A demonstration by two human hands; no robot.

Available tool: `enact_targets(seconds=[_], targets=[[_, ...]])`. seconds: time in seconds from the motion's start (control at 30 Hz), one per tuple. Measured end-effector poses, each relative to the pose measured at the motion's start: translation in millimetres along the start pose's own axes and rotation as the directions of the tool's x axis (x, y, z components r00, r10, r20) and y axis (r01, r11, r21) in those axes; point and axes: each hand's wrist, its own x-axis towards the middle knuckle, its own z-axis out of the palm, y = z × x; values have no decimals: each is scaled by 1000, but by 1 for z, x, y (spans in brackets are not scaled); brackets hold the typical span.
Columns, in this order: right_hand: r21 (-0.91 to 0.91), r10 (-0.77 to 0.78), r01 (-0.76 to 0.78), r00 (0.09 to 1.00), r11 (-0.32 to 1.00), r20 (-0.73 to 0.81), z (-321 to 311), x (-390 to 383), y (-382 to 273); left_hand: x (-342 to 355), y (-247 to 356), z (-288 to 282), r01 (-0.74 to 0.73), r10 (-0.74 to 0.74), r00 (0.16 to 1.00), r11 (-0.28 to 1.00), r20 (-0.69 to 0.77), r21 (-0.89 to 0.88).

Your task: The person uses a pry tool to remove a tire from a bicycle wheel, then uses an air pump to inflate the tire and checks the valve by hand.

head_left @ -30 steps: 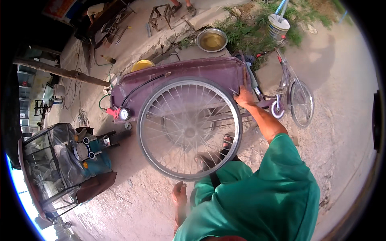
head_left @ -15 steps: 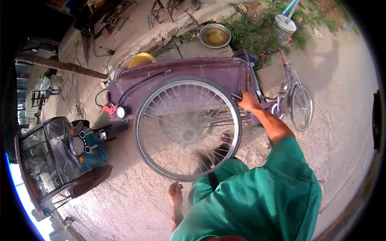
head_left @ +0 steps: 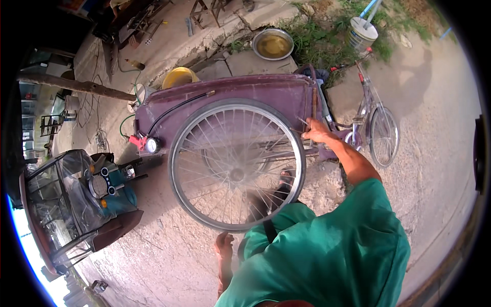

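A spoked wheel (head_left: 186, 202) with a pale rim stands before a purple cart body (head_left: 163, 107), a second wheel partly visible behind it. My right hand (head_left: 317, 132) is closed at the tyre's upper right edge, seemingly gripping it; a thin piece by the fingers is too small to name. My left hand (head_left: 223, 245) hangs just below the wheel with loosely curved, open fingers; whether the fingertips touch the tyre I cannot tell. A red inflator with a round gauge (head_left: 150, 145) and black hose is at the cart's left end. Haze blurs the hub.
A bicycle front wheel (head_left: 383, 138) is at the right, a motor tricycle (head_left: 76, 204) at the left. Beyond the cart are a metal basin (head_left: 272, 46), yellow bucket (head_left: 179, 77), pale bucket (head_left: 362, 33) with pipes, and a wooden pole (head_left: 82, 86). Someone's foot shows at the top.
Since a second ago, the view has shifted slightly. My right hand has moved a little lower and rightward relative to the picture, staying at the tyre's edge; my left hand remains below the wheel.
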Motion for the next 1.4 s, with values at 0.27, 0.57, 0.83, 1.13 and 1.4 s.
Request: enact_targets(seconds=[0.27,0.57,0.83,1.13,1.4], targets=[[-199,5,11,997,980,79,-41,-8,-1,-5,-4,6,60,-59,998,998,-24,19],[-388,-27,-19,993,922,-113,-21,-10,11,-5,-38,11,80,-80,996,997,-25,-11],[-324,-87,24,980,946,-181,-4,0,21,-9,-14,21,124,-124,992,992,-20,7],[699,332,-143,932,701,-142,-34,64,-23,-6,-23,21,104,-104,994,995,-22,7],[275,114,51,827,960,-551,-3,101,4,-14,0,26,99,-98,993,995,-66,9]])
